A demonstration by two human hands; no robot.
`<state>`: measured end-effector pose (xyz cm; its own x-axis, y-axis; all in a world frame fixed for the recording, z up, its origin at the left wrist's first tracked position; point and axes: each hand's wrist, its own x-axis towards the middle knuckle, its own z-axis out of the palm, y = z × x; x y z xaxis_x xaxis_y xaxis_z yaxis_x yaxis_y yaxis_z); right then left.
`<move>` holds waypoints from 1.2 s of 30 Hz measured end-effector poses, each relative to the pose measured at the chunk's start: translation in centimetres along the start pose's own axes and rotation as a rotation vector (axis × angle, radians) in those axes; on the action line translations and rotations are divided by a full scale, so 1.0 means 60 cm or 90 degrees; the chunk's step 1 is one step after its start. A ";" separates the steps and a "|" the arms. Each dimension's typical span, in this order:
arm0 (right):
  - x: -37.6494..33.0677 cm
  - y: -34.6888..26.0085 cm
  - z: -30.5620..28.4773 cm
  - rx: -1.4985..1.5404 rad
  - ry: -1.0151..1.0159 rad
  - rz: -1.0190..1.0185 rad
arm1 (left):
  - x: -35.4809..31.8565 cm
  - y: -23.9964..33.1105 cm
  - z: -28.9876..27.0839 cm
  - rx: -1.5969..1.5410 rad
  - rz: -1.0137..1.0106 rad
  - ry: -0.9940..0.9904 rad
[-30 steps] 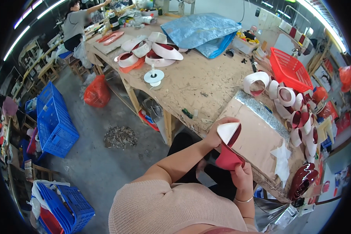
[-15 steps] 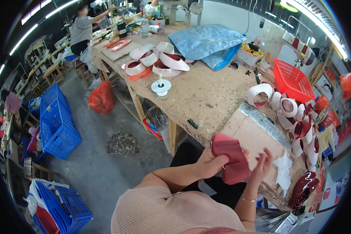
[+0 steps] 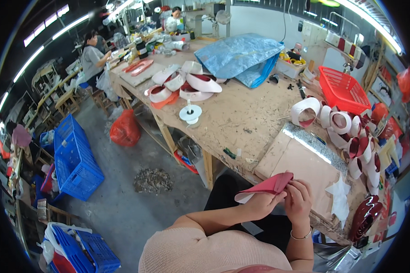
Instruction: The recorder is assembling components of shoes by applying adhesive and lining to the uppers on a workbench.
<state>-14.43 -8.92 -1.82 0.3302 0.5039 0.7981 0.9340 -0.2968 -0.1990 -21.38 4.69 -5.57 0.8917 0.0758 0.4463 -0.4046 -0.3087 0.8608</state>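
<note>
A dark red shoe upper with a pale edge on its left end is held up in front of me, just off the near table edge. My left hand is closed around its lower side, thumb pointing toward the right end. At that right end, my right hand has its fingers bent and pinched on the upper's tip. Beside the hands lies a pale cutting board with a shiny grey strip along its far side. A white torn sheet rests at the board's right edge.
Pale shoe uppers with red insides crowd the table's right side, near a red basket. More white uppers, a white spool and a blue bag are farther back. Blue crates stand on the floor; two people work beyond.
The shoe upper has turned from broad face to a narrow, slanted side. My right hand, apart with fingers raised before, now pinches its end. The view has shifted slightly.
</note>
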 end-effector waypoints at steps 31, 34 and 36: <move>-0.086 0.009 -0.031 0.502 0.032 0.491 | 0.025 0.020 -0.027 -0.061 0.170 -0.185; -0.088 0.010 -0.012 0.376 -0.035 0.519 | 0.018 0.008 -0.021 -0.048 0.136 -0.201; -0.079 -0.001 -0.001 0.268 -0.050 0.489 | 0.013 0.013 -0.025 -0.039 0.061 -0.220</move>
<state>-16.06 -11.32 -5.55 0.8820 0.3465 0.3193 0.4177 -0.2613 -0.8702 -21.30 5.90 -4.19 0.8604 -0.2796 0.4262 -0.4924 -0.2402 0.8365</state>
